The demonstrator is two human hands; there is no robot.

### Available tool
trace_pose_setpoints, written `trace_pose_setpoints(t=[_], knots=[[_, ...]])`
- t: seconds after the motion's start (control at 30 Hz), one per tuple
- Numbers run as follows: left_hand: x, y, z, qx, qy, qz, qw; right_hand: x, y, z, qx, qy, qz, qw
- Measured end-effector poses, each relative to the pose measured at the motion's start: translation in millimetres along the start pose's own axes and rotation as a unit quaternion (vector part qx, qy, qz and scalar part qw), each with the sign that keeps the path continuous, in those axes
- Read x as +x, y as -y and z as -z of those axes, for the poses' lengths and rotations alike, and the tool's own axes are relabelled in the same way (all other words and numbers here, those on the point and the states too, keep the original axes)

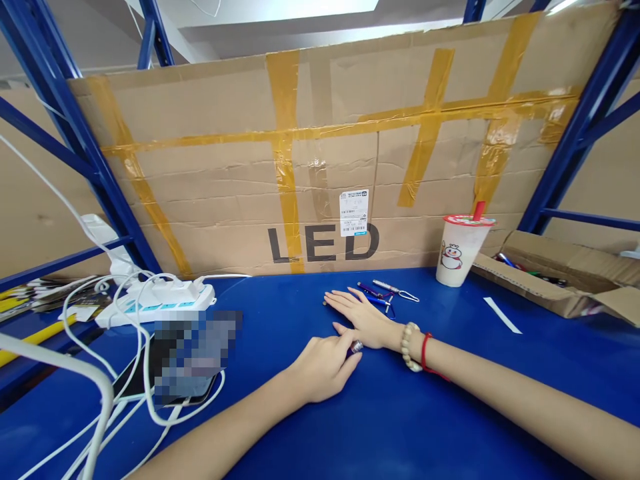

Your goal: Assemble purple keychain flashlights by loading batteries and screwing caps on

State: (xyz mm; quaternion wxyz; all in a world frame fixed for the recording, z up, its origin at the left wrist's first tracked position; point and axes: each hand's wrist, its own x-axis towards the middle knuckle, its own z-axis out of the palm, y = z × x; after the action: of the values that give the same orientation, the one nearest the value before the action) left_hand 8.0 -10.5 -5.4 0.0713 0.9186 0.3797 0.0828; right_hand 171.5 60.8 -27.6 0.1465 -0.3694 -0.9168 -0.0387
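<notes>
My right hand (365, 318) lies palm down on the blue tabletop, fingers stretched out and holding nothing I can see. Beaded and red bracelets (411, 347) circle that wrist. Beside it my left hand (325, 367) is closed, its thumb and forefinger around a small object with a round silver end (357, 346); most of it is hidden, so I cannot tell its kind. Just beyond the right hand lie slim pen-like items with cord loops, one blue (370, 290) and one silver (387, 287). A small gold tip (325, 303) peeks out by the right fingertips.
At left are a white power strip (150, 303), tangled white cables (107, 393) and phones (135, 370). A lidded drink cup (463, 253) with a red straw, a white strip (503, 315) and an open cardboard box (535, 287) sit at right. Cardboard (225, 180) walls the back.
</notes>
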Motion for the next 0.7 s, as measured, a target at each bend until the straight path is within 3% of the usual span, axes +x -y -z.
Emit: trace_pose_setpoints(t=[0.23,0.53,0.7], knots=[[-2.6,0.1,-1.5,0.010,-0.009,0.013,1.000,17.9,7.5,-3.3,-0.036,-0.023,0.017,0.999],[-4.5,-1.1,-0.3,-0.002,-0.026,0.014,1.000,-19.4,9.4,15.2,-0.039,-0.088,0.068,0.993],[-2.5,-0.9,-3.8,-0.050,-0.056,0.063,0.995,-26.3,6.7,12.8,-0.039,-0.098,0.047,0.993]])
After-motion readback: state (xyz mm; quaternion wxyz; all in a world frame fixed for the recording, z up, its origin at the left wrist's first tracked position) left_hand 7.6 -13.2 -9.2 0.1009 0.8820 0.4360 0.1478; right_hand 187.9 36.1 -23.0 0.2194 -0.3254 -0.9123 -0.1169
